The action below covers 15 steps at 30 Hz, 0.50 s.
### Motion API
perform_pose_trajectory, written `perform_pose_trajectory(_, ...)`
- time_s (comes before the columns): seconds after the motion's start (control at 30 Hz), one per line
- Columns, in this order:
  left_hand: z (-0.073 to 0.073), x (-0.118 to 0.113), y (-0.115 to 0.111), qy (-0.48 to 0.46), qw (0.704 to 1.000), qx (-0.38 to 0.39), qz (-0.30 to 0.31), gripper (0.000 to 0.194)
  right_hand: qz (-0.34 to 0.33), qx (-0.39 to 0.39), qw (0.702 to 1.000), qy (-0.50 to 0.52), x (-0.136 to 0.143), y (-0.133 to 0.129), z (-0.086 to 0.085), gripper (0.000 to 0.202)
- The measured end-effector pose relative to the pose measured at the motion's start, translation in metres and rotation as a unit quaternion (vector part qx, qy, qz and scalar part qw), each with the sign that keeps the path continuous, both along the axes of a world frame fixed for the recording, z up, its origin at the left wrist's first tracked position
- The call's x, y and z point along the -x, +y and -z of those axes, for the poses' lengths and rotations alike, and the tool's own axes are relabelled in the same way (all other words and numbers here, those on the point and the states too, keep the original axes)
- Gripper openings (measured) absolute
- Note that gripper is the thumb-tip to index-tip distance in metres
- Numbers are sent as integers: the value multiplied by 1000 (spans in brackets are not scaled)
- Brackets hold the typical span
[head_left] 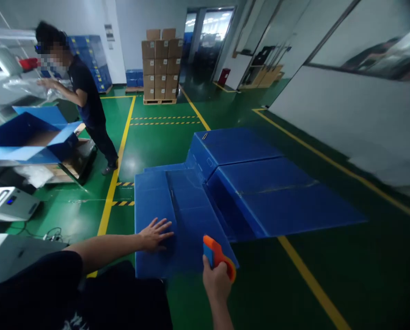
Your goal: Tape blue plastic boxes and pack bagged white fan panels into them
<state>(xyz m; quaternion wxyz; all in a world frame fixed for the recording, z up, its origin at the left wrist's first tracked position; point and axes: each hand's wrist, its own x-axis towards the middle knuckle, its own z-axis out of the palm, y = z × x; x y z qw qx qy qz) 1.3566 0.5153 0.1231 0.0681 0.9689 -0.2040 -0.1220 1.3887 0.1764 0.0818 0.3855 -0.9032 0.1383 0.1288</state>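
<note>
Closest in, the right hand is fisted around an orange tape dispenser, its head at the near edge of the blue plastic box. Just left of it, the left hand lies flat, fingers spread, pressing the box's near flap down. If that palm lifts, I reckon the flap springs up and the tape wrinkles. Far beyond the left hand, a co-worker handles clear plastic film.
</note>
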Motion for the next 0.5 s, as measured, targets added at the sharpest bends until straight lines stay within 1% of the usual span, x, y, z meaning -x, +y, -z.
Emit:
perform_pose_trajectory(0.07, -2, -29, -10, 21, 999, -9, 43, 87, 12, 10, 1000, -21, 1, -5, 13, 63)
perform_pose_trajectory(0.13, -3, -53, -15, 49, 996, -23, 70, 95, 31, -31, 998, -40, 4, -11, 21, 66)
perform_pose_trajectory(0.2, -3, -67, -16, 75, 993, -37, 84, 101, 57, -67, 994, -66, 9, -15, 22, 70)
perform_pose_trajectory(0.27, -2, -72, -15, 83, 991, -44, 92, 101, 84, -58, 989, -108, 12, -15, 12, 74)
perform_pose_trajectory(0.33, 1, -72, -15, 77, 992, -42, 93, 101, 101, -46, 984, -141, 8, -8, -5, 79)
perform_pose_trajectory(0.37, 4, -70, -15, 74, 992, -37, 91, 101, 105, -63, 982, -145, 3, -1, -16, 82)
perform_pose_trajectory(0.43, 11, -68, -15, 70, 994, -19, 86, 104, 100, -156, 976, -117, -15, 16, -35, 85)
perform_pose_trajectory(0.5, 19, -71, -12, 71, 994, 8, 81, 104, 76, -271, 957, -70, -37, 37, -48, 85)
